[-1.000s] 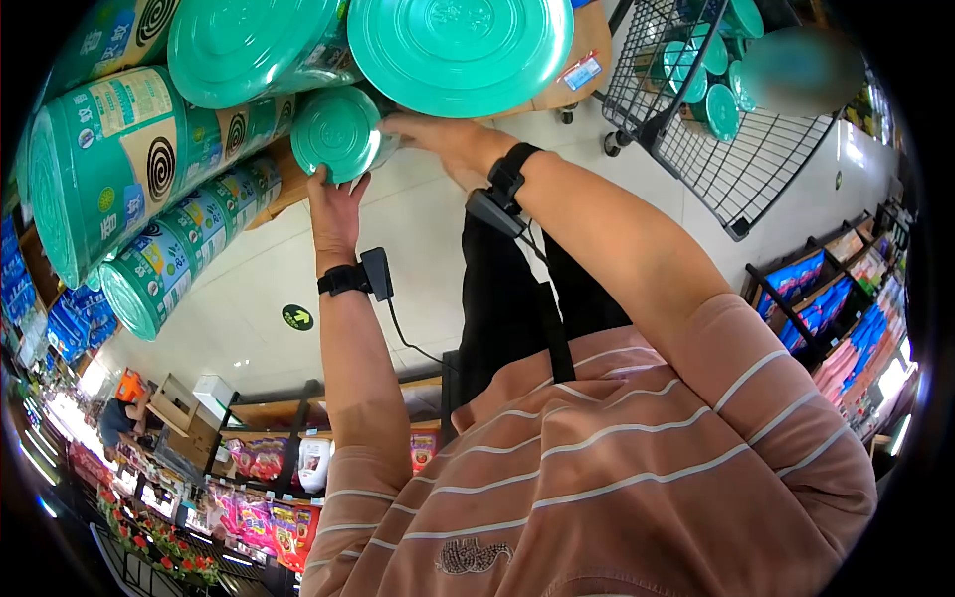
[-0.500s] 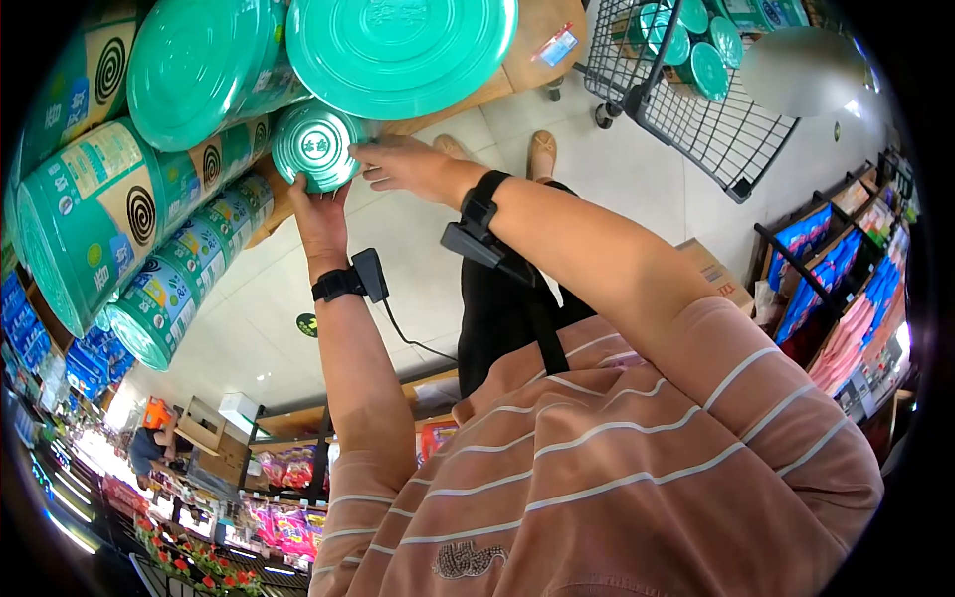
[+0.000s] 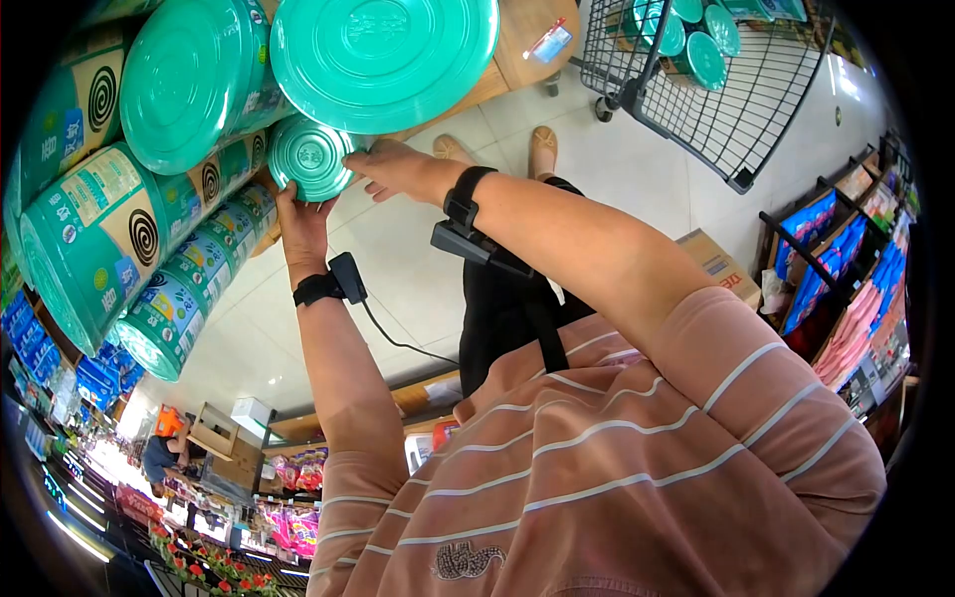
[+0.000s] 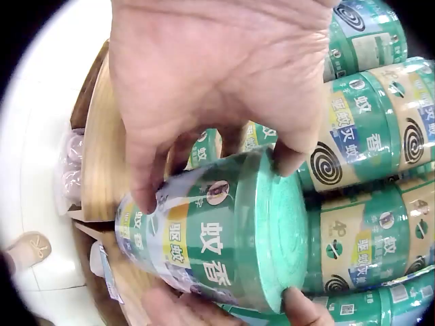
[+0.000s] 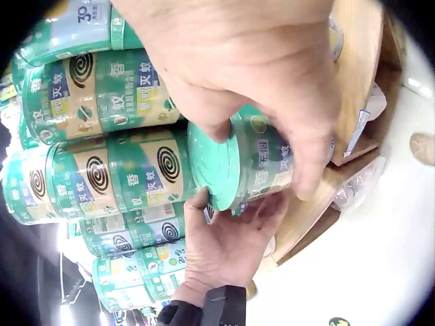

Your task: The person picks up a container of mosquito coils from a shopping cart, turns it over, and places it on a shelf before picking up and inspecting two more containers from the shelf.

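Head view: the small green tub [image 3: 310,159], its lid towards the wearer, is between 10 and 11 o'clock, at the near end of a stack of tubs [image 3: 194,204] that runs out to 9 o'clock. The left hand [image 3: 301,224] grips its lower edge, thumb up on the lid; the right hand [image 3: 398,169] is at its 3 o'clock side, the far fingers partly hidden. A wooden tabletop [image 3: 532,60] shows just past 12, and a trolley [image 3: 741,109] holding more tubs [image 3: 704,62] is between 1 and 2

Left wrist view: the tub lies tilted at 6 o'clock, lid facing 3. The left hand comes down from 12 and curls round it, with one digit at the lid's rim and others along the labelled side. Whether the tub's base rests on anything, I can't tell

Right wrist view: the tub is near the middle, lid towards 9. The right hand spans it from 12, and the left hand cups it from 6, both thumbs at the rim

The step in hand looks like handling this one tub two-handed beside the stack. The next move seems to call for an even grip from both sides, keeping it clear of its neighbours
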